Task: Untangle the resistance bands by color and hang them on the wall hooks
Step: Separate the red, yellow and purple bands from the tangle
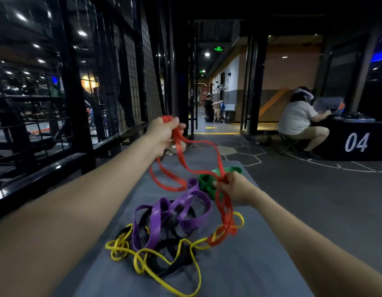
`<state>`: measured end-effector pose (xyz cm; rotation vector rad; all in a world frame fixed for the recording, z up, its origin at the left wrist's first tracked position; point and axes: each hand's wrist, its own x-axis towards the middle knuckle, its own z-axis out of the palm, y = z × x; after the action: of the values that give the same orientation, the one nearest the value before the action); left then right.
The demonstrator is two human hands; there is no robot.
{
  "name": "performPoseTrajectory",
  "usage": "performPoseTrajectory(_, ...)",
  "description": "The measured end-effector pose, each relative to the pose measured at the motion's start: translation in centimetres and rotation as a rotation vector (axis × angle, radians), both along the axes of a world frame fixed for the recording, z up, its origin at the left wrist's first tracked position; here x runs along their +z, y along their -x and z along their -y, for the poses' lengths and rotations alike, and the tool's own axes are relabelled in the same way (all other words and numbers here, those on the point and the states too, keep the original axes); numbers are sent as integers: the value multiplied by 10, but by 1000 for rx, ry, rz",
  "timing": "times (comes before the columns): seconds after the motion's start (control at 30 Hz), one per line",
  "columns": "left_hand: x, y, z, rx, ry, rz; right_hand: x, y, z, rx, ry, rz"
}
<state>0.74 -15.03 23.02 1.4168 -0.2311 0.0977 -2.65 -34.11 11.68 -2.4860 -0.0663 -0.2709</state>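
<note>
step: pulling the red band (181, 151) out of the pile; sorting only, nothing hung yet
left hand (164, 133): raised at the far end, fingers curled round a bunch of red band, loops hanging below it
right hand (233, 187): lower and to the right, pinching the same red band just beside the green band (209, 181)
red band: strung between both hands; its near end drops from the right hand and crosses the yellow band (155, 262), looks still caught there
pile: purple band (185, 211), black band (175, 249) and yellow band knotted together on the grey mat (239, 271), near side; green band lies at the far end
hooks: none in view; black wire grid (130, 82) stands to the left
next: judging by the snag, free the red loop from the yellow one, then lift the red band clear
risk: pulling hard may drag the yellow band along and tighten the tangle
</note>
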Motion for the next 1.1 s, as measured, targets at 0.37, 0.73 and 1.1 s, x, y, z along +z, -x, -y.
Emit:
performPoseTrajectory(0.37,-68,-15,21,-432,-416,93,81,-14,-13,148,-771,167)
performPoseTrajectory(0.73,-86,-40,29,-1,-267,62,54,-28,-20,369,-715,24)
performPoseTrajectory(1.1,-49,-45,-8,102,113,-63,-30,-42,-59,423,-402,-271)
